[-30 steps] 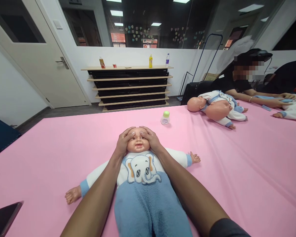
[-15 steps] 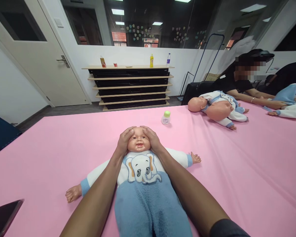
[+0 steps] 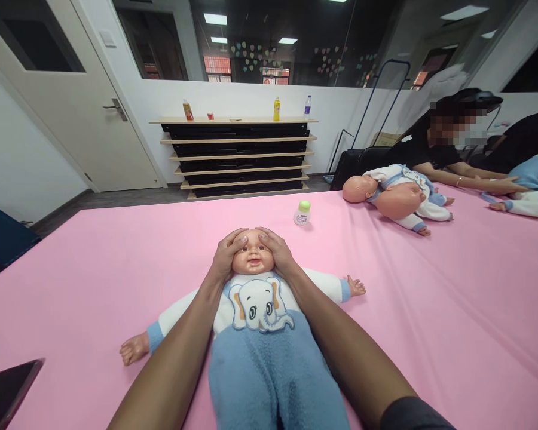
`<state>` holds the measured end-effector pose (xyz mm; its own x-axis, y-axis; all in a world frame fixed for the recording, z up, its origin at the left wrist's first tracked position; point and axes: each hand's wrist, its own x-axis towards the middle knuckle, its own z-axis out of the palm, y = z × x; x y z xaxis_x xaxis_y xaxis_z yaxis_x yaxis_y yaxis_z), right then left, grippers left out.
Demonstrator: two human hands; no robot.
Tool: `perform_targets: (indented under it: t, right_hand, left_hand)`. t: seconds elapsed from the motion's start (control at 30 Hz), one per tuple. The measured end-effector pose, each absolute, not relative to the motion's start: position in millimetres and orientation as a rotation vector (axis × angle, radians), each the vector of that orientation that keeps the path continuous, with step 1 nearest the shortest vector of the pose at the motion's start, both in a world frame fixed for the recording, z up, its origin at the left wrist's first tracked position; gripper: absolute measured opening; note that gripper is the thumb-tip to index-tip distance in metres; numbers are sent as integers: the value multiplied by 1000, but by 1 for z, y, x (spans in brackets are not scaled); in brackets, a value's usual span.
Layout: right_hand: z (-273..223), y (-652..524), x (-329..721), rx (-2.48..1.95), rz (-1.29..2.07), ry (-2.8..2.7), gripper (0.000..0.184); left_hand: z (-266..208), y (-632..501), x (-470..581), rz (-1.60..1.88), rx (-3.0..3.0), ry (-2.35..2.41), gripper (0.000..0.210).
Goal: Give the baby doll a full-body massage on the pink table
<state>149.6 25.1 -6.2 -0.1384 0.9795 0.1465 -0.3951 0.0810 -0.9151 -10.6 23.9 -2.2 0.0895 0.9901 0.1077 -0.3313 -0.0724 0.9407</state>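
Observation:
A baby doll [image 3: 269,352] lies on its back on the pink sheet, arms spread, in a white and blue suit with an elephant on the chest. My left hand [image 3: 226,254] cups one side of its head, fingers curved around the crown and the thumb on the forehead. Against the other side of the head rests my right hand [image 3: 277,249], its thumb also pressed to the forehead. The eyes and mouth of the doll show between my hands. Beyond the head stands a small clear bottle with a green cap [image 3: 302,213].
A pink-covered table [image 3: 430,322] spans the front. A dark phone or tablet [image 3: 11,388] lies at lower left. More dolls [image 3: 399,200] lie at right, where a person in black [image 3: 434,149] handles one. Behind are stacked shelves [image 3: 237,140] with bottles on top.
My thumbs have shifted slightly inward and down on the doll's forehead. The doll stays in place, and at right the person's hands have moved a little over the other doll.

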Motion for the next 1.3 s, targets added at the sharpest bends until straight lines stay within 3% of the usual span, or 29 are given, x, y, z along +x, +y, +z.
perform_targets:
  t: [0.33,0.53,1.03,1.3]
  right_hand:
    - [-10,29,148,-778,1285,-1071,40]
    - [-5,21,151,-781,1403,-1114,58]
    - [-12,29,149,-709,1407,-1062,43]
    - [-12,28,147,-849,1148,-1143,39]
  left_hand:
    - [-9,31,-9,1451,1054,881,47]
    - [-4,25,-14,1314,1215,877,57]
    - [-10,33,-10,1418,1054,846,43]
    - [-16,35,-9,1535,1143,895,38]
